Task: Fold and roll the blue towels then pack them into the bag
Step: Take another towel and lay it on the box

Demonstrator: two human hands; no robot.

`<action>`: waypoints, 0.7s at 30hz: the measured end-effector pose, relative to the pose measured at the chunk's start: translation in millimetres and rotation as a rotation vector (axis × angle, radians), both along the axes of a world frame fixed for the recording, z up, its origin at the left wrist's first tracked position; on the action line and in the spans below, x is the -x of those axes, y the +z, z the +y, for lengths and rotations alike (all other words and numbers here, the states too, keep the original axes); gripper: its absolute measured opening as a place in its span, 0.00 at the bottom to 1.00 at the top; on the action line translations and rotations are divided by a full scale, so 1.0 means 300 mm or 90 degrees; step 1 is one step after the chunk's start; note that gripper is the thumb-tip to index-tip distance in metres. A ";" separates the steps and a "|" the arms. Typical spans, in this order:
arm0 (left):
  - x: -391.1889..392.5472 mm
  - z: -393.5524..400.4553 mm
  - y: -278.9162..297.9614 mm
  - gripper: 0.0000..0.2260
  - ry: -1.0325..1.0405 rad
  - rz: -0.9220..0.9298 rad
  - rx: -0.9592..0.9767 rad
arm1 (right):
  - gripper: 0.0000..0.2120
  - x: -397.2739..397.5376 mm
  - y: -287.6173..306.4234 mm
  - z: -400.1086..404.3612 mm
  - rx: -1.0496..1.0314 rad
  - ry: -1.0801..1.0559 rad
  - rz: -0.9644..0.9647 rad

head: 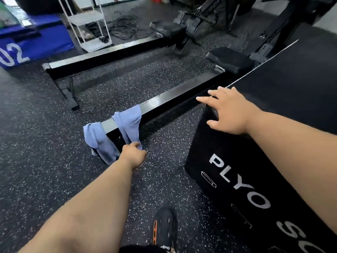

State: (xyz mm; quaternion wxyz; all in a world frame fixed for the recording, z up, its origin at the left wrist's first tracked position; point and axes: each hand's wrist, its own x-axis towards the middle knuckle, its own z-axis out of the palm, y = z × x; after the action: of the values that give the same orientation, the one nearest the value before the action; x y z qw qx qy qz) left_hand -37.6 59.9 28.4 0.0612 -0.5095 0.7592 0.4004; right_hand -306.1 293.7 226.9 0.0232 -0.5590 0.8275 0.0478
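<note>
Left hand pinches blue towel (rail-draped); right hand flat on box.

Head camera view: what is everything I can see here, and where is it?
Blue towels: two, draped over the near end of the closest rail.
Rowing machine rails: two, black and silver, lying across the floor.
Seats: two, black, on the rails.
Plyo box: one, black with white letters, right.
Blue box: one, marked 02, far left.
White rack: one, at the back.
Cables: black, tangled on the floor behind.
Floor: dark, speckled.
Shoe: one, black and orange, bottom.
Left hand: grips a towel's lower edge.
Right hand: rests flat on the plyo box corner.
</note>
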 end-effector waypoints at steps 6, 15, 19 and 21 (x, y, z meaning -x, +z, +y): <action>0.088 -0.145 -0.122 0.29 0.121 0.030 -0.043 | 0.40 0.033 -0.032 -0.046 0.020 0.048 0.020; 0.163 -0.254 -0.230 0.29 0.132 0.061 -0.058 | 0.39 0.045 -0.056 -0.063 0.053 0.049 0.027; 0.189 -0.289 -0.265 0.29 0.158 0.104 -0.083 | 0.38 0.048 -0.064 -0.066 0.058 0.046 0.038; 0.198 -0.293 -0.280 0.31 0.175 0.113 -0.085 | 0.37 0.049 -0.066 -0.065 0.067 0.043 0.039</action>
State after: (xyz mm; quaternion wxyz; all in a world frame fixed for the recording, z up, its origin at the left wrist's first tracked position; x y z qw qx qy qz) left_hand -97.0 -28.1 -55.5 -0.0276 -0.5656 0.6566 0.4982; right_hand -320.8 274.1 207.0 -0.0329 -0.5851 0.8100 0.0217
